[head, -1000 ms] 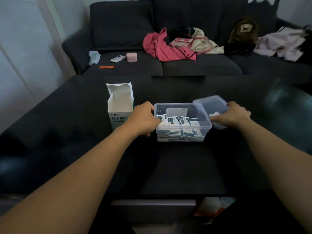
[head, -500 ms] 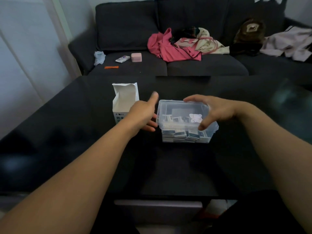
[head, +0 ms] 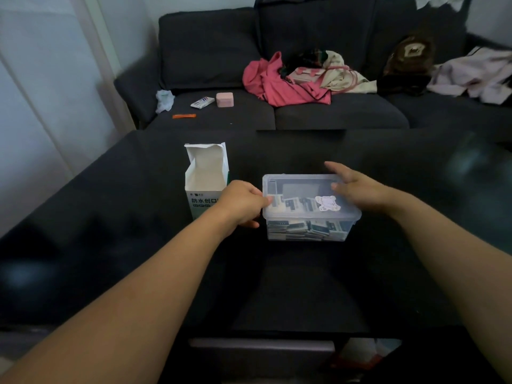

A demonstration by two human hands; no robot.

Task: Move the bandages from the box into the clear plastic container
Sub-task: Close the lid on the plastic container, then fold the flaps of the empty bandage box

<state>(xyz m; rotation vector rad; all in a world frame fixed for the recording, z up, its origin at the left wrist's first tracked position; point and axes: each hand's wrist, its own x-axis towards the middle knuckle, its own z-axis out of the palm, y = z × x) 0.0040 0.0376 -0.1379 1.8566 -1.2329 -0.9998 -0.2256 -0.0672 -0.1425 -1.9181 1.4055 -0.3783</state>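
Note:
The clear plastic container [head: 279, 220] stands on the dark table [head: 277, 278], with several bandages [head: 304, 230] piled inside. Its clear lid [head: 299, 187], marked with a white sticker, lies on top. My left hand [head: 241, 203] grips the container's left rim, thumb on the lid's edge and fingers curled below it. Over the lid's right rear corner, my right hand [head: 357, 187] has its fingers straight and spread; whether it touches the lid is unclear. The white bandage box [head: 206, 176] stands upright just left of my left hand, its top flaps open.
Behind the table is a dark sofa [head: 332, 117] with a pink garment [head: 279, 84], a bag, a small pink case [head: 224, 99], a packet and an orange stick. A pale curtain hangs at the left.
My right hand brought the lid from the container's right side onto the top, then opened over it. My left hand stayed at the container's left side.

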